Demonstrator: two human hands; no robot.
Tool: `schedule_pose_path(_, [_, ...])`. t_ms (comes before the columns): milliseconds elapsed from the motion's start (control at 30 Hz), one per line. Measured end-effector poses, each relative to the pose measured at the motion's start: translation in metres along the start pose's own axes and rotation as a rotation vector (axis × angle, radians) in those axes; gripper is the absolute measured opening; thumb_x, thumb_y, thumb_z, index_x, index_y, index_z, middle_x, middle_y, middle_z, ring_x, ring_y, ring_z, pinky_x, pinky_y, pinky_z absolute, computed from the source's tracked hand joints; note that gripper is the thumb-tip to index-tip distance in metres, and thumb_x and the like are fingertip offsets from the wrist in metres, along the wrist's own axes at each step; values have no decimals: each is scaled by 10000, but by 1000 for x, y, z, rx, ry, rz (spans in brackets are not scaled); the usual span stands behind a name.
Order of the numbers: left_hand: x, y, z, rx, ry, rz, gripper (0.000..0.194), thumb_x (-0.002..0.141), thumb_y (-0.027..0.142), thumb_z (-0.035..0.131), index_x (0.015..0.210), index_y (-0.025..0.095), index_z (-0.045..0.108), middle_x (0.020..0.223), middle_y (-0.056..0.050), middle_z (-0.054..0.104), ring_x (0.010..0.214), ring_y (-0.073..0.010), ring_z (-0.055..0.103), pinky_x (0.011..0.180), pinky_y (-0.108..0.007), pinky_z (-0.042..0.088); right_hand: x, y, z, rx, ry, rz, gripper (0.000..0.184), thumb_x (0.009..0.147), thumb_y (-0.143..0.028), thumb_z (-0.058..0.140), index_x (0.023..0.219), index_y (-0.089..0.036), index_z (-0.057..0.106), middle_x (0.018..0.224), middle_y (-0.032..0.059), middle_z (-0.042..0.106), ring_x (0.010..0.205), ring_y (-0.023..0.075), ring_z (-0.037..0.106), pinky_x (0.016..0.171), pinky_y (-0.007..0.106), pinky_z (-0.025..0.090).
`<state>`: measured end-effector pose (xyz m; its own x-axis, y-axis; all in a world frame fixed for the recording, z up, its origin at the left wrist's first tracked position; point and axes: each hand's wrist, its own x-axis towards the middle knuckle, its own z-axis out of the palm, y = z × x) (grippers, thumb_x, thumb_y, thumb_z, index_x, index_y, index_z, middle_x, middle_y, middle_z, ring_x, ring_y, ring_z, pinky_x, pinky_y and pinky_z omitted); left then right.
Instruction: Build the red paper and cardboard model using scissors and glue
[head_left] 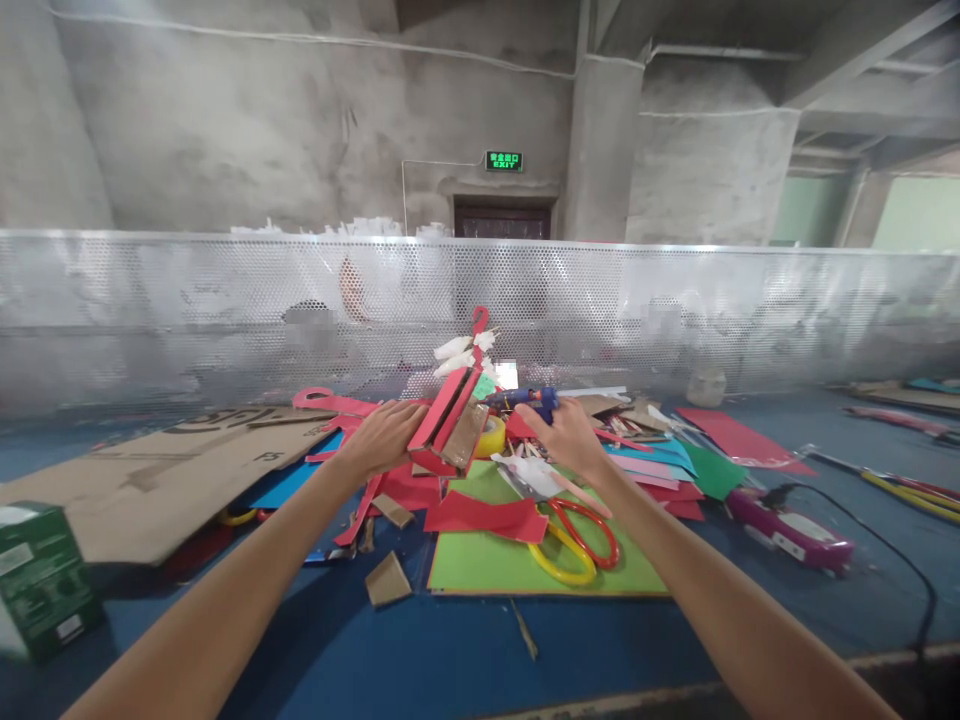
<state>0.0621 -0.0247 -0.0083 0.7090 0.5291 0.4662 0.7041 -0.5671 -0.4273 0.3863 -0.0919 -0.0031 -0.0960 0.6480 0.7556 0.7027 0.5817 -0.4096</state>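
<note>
My left hand is closed on a red paper-covered cardboard box piece, tilted above the table, with bare brown cardboard showing on its near right side. In my right hand is a blue glue gun, its nozzle pointing left at the upper edge of the box piece. I cannot tell whether the nozzle touches it. Behind the box rises a red hook-shaped piece with white flower-like bits. Below the hands, scissors with red and yellow handles and a red paper strip lie on green sheets.
A large flat cardboard sheet and a green box are at left. Coloured paper, a purple device with a black cable, and yellow-handled cutters lie at right. A perforated metal screen stands behind the table.
</note>
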Motion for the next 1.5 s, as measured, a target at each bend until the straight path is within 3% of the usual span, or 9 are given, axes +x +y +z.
schedule_pose_path(133, [1,1,-2,-8,16,5,391,929,304,536,1262,106,587,1252,-223,671,1103,-353,633,925,-473,459,1,5,-2,21,26,21,433,940,-531,513,648,-213,551,620,31,588,651,204,574,658,297,411])
schedule_pose_path(300, [-1,0,-6,-9,7,-60,425,922,276,547,1316,125,596,1263,-207,675,1079,-343,642,893,-459,464,-10,5,-2,234,-282,-39,310,924,-512,590,914,-202,616,688,-14,602,650,170,552,617,262,418])
schedule_pose_path(400, [-3,-2,-6,3,-2,-73,439,908,264,578,1330,143,590,1267,-184,683,1083,-331,648,903,-441,454,-15,6,-1,280,-370,-32,320,912,-513,616,1008,-208,625,710,-20,614,655,163,554,600,254,417])
schedule_pose_path(633, [-2,-3,-1,23,-10,-73,432,942,365,578,1293,114,594,1257,-206,686,1107,-341,646,915,-445,448,-11,-3,-5,220,-325,18,316,910,-519,614,900,-203,635,638,-8,617,602,175,554,564,271,412])
schedule_pose_path(967, [-2,0,-5,27,-26,-75,454,879,246,601,1308,94,586,1280,-219,678,1129,-349,642,942,-448,450,-7,-1,-10,110,-246,-62,294,930,-491,582,837,-212,588,631,-28,593,586,153,517,594,261,394])
schedule_pose_path(1300, [-1,-5,1,-13,4,-10,510,921,403,612,1347,127,553,1307,-206,662,1130,-351,632,937,-456,436,3,12,-9,-19,10,-53,428,942,-521,492,636,-223,513,568,1,495,623,184,530,639,284,378])
schedule_pose_path(1400, [-2,-6,0,-18,23,-11,495,944,417,585,1342,125,559,1296,-203,665,1113,-344,638,931,-450,438,1,13,-9,3,-21,-46,399,928,-520,521,669,-218,532,564,-14,488,594,168,498,617,278,371])
schedule_pose_path(1500, [-3,-7,-1,-22,28,-15,509,908,343,627,1362,126,556,1283,-197,669,1117,-344,638,930,-444,446,-3,12,-9,74,-161,-54,323,914,-482,568,740,-210,565,579,-36,498,569,144,462,588,264,362])
